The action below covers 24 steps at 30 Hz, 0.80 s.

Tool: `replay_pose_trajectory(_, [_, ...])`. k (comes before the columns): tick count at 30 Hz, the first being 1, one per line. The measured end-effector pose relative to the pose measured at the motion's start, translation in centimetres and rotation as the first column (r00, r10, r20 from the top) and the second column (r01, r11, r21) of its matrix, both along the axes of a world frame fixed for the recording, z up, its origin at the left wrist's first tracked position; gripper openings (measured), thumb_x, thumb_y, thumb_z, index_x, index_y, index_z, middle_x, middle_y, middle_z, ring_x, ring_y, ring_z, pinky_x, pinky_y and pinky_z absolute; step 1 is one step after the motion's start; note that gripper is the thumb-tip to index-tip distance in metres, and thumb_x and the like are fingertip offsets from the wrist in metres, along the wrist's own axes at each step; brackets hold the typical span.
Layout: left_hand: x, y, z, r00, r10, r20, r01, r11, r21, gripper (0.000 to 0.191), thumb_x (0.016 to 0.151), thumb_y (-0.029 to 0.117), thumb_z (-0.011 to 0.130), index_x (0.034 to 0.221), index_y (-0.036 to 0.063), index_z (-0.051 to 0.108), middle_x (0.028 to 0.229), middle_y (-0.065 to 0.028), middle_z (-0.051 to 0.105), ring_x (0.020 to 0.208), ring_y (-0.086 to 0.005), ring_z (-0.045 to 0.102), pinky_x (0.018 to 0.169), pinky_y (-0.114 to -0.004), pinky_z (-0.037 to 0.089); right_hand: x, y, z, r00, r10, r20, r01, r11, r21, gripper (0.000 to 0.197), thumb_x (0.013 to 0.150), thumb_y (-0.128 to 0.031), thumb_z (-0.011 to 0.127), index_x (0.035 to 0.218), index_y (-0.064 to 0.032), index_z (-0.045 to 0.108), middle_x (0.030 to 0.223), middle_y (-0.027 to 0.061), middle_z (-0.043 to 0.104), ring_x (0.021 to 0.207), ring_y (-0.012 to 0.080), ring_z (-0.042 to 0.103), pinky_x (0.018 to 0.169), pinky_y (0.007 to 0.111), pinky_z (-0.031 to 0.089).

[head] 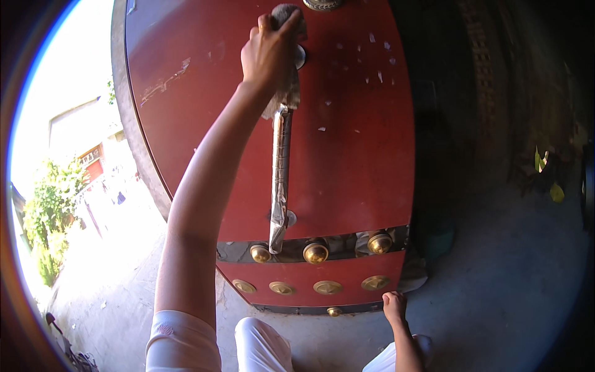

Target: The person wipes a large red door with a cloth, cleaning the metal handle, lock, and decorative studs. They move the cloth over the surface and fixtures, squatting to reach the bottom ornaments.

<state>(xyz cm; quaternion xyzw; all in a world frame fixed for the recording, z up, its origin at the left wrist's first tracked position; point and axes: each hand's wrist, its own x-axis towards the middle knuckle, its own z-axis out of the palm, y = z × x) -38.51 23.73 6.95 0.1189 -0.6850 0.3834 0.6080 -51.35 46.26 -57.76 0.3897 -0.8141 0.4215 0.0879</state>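
Observation:
A red metal door (344,162) with brass studs and round brass plates fills the middle of the view. My left hand (272,44), raised near the top, is closed on a grey cloth (288,95) around the upper part of the door's long pull handle (280,162). Part of the cloth hangs beneath the hand, against the handle. Crinkled wrapping covers the handle's lower length. Low on the right, my right hand (394,306) is curled beside the door's lower edge, with no object visible in it.
A grey wall edge (139,121) borders the door on the left, with a bright yard and a leafy bush (51,209) beyond. Right of the door lie a dark interior and concrete floor (502,288). A brass stud (333,311) projects near the door's bottom.

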Motion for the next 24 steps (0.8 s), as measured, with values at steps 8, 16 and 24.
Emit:
replay_pose_trajectory(8, [1.8, 0.2, -3.3, 0.982, 0.113, 0.153, -0.106, 0.993, -0.056, 0.047, 0.081, 0.01, 0.067, 0.121, 0.0346, 0.06, 0.123, -0.0103, 0.052, 0.099, -0.0336, 0.062, 0.067, -0.042, 0.058, -0.7, 1.7, -0.3, 0.999, -0.027, 0.016, 0.024, 0.988, 0.152, 0.01, 0.086, -0.017, 0.067, 0.084, -0.0077, 0.071, 0.086, 0.0142, 0.07, 0.084, 0.0366, 0.064, 0.078, 0.048, 0.05])
replay_pose_trajectory(16, [0.2, 1.5, -1.8, 0.989, 0.135, 0.06, -0.136, 0.991, 0.006, 0.045, 0.083, 0.014, 0.067, 0.122, 0.0332, 0.057, 0.123, -0.0136, 0.051, 0.098, -0.0339, 0.062, 0.067, -0.043, 0.059, -1.8, 2.3, -1.7, 0.996, -0.06, 0.065, 0.043, 0.972, 0.233, 0.015, 0.087, -0.022, 0.067, 0.086, -0.0079, 0.072, 0.088, 0.0149, 0.071, 0.087, 0.0369, 0.066, 0.078, 0.048, 0.051])
replay_pose_trajectory(24, [2.0, 0.9, -1.0, 0.992, 0.089, 0.088, -0.087, 0.996, -0.033, 0.046, 0.085, 0.018, 0.065, 0.129, 0.03, 0.056, 0.121, -0.0189, 0.053, 0.097, -0.0341, 0.064, 0.069, -0.042, 0.059, -1.2, 2.8, -1.2, 0.996, -0.037, 0.083, 0.004, 0.928, 0.372, 0.017, 0.089, -0.023, 0.065, 0.086, -0.0077, 0.072, 0.089, 0.0165, 0.071, 0.086, 0.0372, 0.068, 0.077, 0.049, 0.053])
